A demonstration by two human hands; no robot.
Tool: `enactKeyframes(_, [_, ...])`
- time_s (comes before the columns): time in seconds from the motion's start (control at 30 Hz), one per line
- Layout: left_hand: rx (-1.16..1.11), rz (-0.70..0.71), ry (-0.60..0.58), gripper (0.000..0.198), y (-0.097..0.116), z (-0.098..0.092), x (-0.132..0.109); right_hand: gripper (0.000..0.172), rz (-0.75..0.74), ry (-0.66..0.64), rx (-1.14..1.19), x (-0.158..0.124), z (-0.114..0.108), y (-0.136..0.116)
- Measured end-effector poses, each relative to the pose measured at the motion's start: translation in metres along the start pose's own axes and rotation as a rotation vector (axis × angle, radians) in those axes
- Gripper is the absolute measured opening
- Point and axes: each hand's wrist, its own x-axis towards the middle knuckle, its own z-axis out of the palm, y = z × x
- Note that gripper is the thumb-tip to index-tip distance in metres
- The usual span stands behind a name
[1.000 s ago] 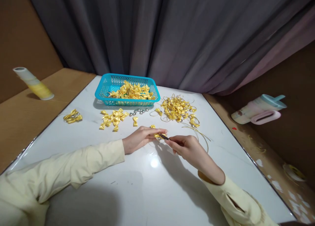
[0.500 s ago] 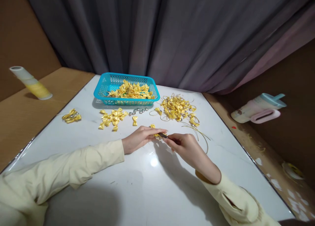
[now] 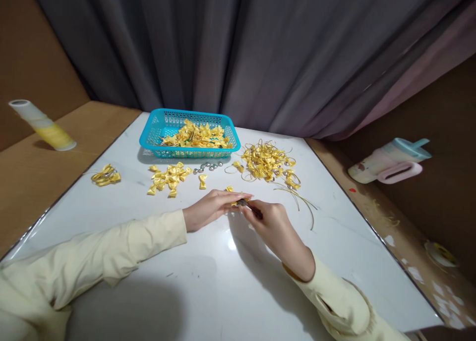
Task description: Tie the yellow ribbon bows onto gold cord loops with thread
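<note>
The table top [image 3: 230, 281] is seen as smooth, glossy white, with light mirrored in it. The basket [image 3: 148, 135] is made of turquoise plastic mesh. The ribbon bows [image 3: 169, 177] are of shiny yellow satin-like cloth, the small beads [image 3: 206, 167] of bright metal. The curtain [image 3: 223, 48] is matt grey cloth.

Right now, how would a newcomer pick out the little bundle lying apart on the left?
On the white table, look along the left edge, left of the blue basket. The small yellow bundle lies alone there, apart from the scattered bows.
</note>
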Motion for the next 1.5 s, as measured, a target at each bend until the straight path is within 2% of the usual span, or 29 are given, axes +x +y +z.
enactKeyframes(0.43, [0.014,0.006,-0.022,0.025,-0.001,-0.002,0.0,0.028,-0.088,0.084,0.012,-0.001,0.005,0.003])
enactKeyframes(0.63, [-0.02,0.004,0.026,0.029,-0.001,-0.003,0.002,0.031,-0.067,0.063,-0.041,-0.014,-0.012,0.008])
enactKeyframes(0.8, [-0.058,0.0,0.03,0.026,-0.003,-0.004,0.002,0.042,-0.059,0.176,-0.204,-0.028,-0.029,0.035])
enactKeyframes(0.93, [0.025,0.061,0.09,0.026,0.0,-0.003,0.001,0.039,0.014,0.108,-0.435,-0.032,-0.022,0.061])
enactKeyframes(1.07, [0.475,0.054,0.264,0.026,0.023,-0.001,-0.001,0.037,-0.048,0.119,-0.659,-0.032,-0.009,0.072])
enactKeyframes(1.13, [0.656,0.039,0.268,0.029,0.042,-0.001,-0.005,0.037,-0.123,0.131,-0.724,-0.031,-0.007,0.075])
enactKeyframes(1.27, [1.378,-0.049,0.176,0.035,0.074,-0.002,-0.021,0.031,-0.177,0.115,-0.771,-0.025,-0.009,0.076])
enactKeyframes(1.33, [1.731,-0.058,0.135,0.031,0.081,-0.003,-0.031,0.028,-0.199,0.13,-0.675,-0.021,-0.011,0.068])
enactKeyframes(1.4, [1.969,-0.081,0.09,0.024,0.083,-0.002,-0.039,0.025,-0.25,0.113,-0.472,-0.017,-0.011,0.054])
enactKeyframes(1.5, [2.044,-0.043,0.039,0.022,0.078,0.003,-0.045,0.018,-0.297,-0.01,-0.172,-0.01,-0.006,0.029])
